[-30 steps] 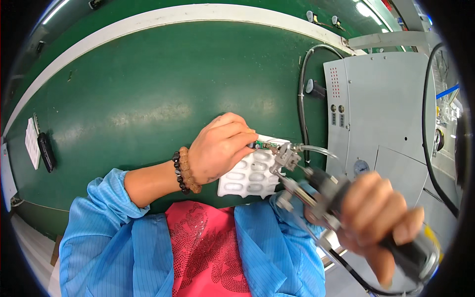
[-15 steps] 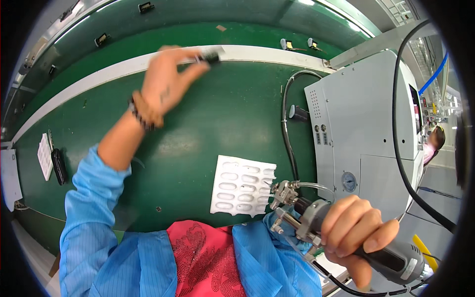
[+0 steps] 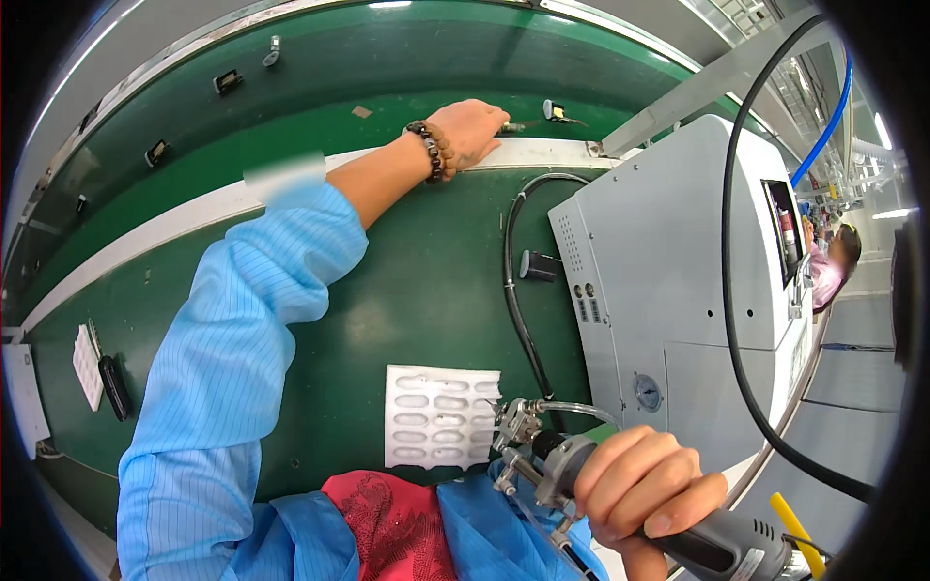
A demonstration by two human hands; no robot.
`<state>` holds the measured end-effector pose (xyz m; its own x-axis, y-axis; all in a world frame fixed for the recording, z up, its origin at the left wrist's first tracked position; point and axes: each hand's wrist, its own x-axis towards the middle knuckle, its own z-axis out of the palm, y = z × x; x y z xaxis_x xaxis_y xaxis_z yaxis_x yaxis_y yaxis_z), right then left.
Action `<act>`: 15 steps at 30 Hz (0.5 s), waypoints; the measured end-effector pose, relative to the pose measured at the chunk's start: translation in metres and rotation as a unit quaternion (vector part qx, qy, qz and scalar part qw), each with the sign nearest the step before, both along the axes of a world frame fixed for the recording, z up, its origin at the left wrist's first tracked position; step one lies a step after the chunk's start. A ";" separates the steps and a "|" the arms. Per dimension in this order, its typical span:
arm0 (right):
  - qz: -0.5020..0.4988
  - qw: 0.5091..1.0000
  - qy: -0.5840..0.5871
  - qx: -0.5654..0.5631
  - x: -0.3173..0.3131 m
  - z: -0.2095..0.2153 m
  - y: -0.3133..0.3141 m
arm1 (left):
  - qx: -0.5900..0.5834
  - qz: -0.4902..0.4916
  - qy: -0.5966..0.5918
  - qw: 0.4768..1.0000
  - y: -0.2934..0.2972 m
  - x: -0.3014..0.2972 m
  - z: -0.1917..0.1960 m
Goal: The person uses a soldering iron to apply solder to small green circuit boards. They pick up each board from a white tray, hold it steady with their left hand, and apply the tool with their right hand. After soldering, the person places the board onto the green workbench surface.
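My left hand (image 3: pixel 467 131) reaches over the white rail to the far green belt. Its fingertips close on a small yellowish part with a dark end (image 3: pixel 514 127), mostly covered by the fingers. To the right of it lies a similar white, black and yellow part (image 3: pixel 554 111) with thin leads. My right hand (image 3: pixel 644 484) is wrapped round the grey-and-black body of an electric screwdriver (image 3: pixel 572 460) with a metal head and a clear tube. That head points left, over the right edge of a white tray (image 3: pixel 412 419) with rows of oval pockets.
A grey machine (image 3: pixel 678 261) with a pressure gauge (image 3: pixel 647 393) stands at the right. A black hose (image 3: pixel 513 290) runs beside it, near a dark cylindrical part (image 3: pixel 540 266). Several small parts lie on the far belt. At the left are another white tray (image 3: pixel 87 373) and a black case (image 3: pixel 115 387).
My left hand has moved right and away, across the rail to the belt. The dark piece it carried no longer shows in it. My right hand keeps hold of the screwdriver. The view has shifted.
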<state>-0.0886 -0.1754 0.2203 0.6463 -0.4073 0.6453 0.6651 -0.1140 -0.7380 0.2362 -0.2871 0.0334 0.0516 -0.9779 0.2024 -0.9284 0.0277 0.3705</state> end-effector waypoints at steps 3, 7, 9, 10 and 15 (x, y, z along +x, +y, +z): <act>-0.029 0.999 -0.041 0.009 0.001 -0.010 0.001 | 0.015 0.061 0.003 0.998 -0.016 0.006 -0.005; -0.033 0.999 -0.035 0.009 0.003 -0.009 -0.001 | -0.068 0.144 0.141 0.977 -0.018 0.008 -0.008; -0.021 0.999 -0.030 0.001 0.002 -0.008 -0.003 | -0.109 0.114 0.205 0.966 0.004 -0.008 0.002; -0.014 0.999 -0.030 -0.004 0.003 -0.009 -0.006 | -0.106 0.091 0.225 0.964 0.024 -0.017 0.017; -0.016 1.000 -0.019 -0.003 0.001 -0.010 -0.004 | -0.098 0.008 0.286 0.953 0.171 -0.077 0.063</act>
<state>-0.0872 -0.1798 0.2103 0.6078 -0.4233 0.6719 0.6889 -0.1398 -0.7113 0.1596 -0.1158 0.0965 0.2238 -0.9220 0.3159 -0.5762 0.1363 0.8059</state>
